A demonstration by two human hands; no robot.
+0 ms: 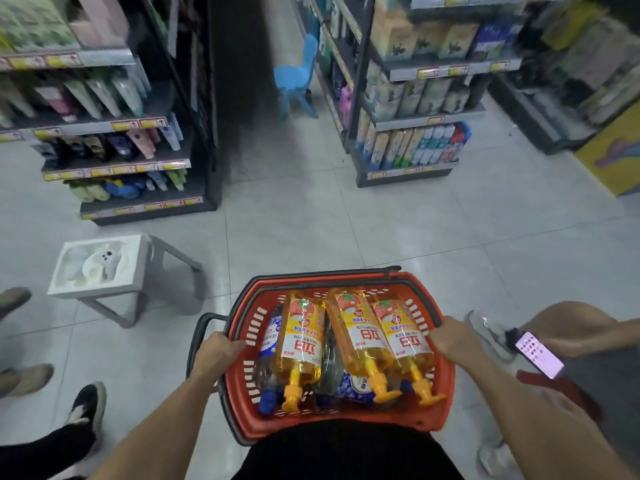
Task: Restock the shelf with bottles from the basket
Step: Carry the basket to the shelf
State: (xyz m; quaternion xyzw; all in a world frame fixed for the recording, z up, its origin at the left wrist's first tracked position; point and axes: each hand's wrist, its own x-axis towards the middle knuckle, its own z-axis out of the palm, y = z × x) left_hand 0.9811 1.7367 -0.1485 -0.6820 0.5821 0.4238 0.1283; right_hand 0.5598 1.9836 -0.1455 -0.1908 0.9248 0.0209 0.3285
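Head view.

Basket (346, 415): red plastic, slotted walls, dark handles folded down along the rim; held at waist height over a grey tiled floor (311, 230).

Bottles (360, 337): three orange pump bottles lying flat in the basket, side by side, long axes running away from the wearer, yellow pump heads toward the wearer, bases toward the far rim; labels upside down from this viewpoint. Left one (301, 341) tilted slightly left at the far end; the two on the right leaning the other way, touching each other. Blue-and-white packs (273, 336) and a dark bottle underneath, mostly hidden.

Left hand (218, 351): clenched on the basket's left rim, knuckles up, forearm reaching forward from lower left.

Right hand (450, 337): clenched on the right rim, thumb inside by the rightmost bottle, forearm coming in from lower right.

Shelves: one stocked unit (114, 126) far left, another (415, 123) ahead right, aisle between; both well apart from the basket.

Also present: white stool (104, 268) at left front; blue chair (298, 77) down the aisle; a bystander's hand with a lit phone (538, 353) at right; shoes (86, 407) at left edge.
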